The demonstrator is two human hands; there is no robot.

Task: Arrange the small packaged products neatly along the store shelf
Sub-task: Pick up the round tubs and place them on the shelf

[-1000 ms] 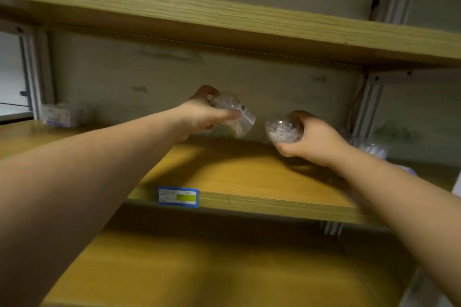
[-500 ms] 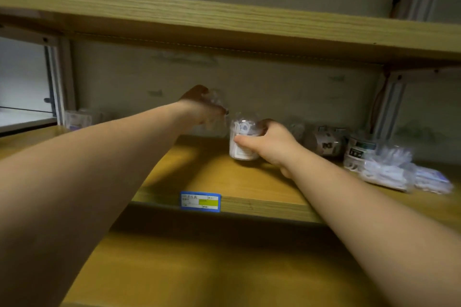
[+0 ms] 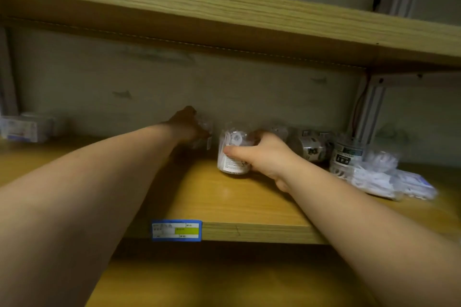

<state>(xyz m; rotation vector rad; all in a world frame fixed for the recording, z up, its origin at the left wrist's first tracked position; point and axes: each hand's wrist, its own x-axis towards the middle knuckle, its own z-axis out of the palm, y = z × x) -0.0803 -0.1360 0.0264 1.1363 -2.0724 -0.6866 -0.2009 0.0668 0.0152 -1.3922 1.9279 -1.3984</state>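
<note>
On the wooden shelf [image 3: 249, 202], the right hand [image 3: 264, 154] grips a clear jar [image 3: 233, 154] that stands upright near the middle, thumb across its printed label and fingers curled round the far side; pale small pieces fill it. The left hand [image 3: 187, 124] reaches deeper, toward the back edge, and its fingers close on a second clear jar [image 3: 204, 137], mostly hidden in shadow, so its contents cannot be told. Toward the right end lie two labelled jars on their sides [image 3: 309, 147] and one upright labelled jar [image 3: 345, 157], beside a heap of clear bags [image 3: 389, 179] holding white pieces; their number is blurred. At the far left end sits a small white box [image 3: 20, 129], cut by the picture's edge. One blue price tag [image 3: 176, 230] is stuck to the shelf's front edge.
</note>
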